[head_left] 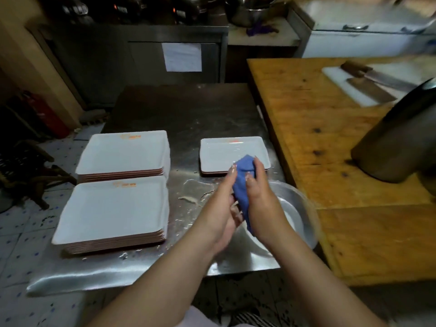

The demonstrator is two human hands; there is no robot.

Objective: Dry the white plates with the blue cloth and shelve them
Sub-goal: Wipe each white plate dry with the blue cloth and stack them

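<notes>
Both my hands hold the blue cloth (243,185) bunched between them above the steel table (188,114). My left hand (224,208) cups it from the left and my right hand (259,197) grips it from the right. Two stacks of white rectangular plates sit on the left: a near stack (113,208) and a far stack (122,152). A smaller stack of white plates (221,152) lies just beyond my hands. The cloth's lower end hangs over a metal basin (302,213).
A wooden table (318,138) adjoins the right side, carrying a white cutting board (339,81) with two cleavers and a dark cylindrical container (401,138). Water and scraps spot the steel surface. A dark cabinet stands behind. Tiled floor and a red extinguisher (47,114) lie left.
</notes>
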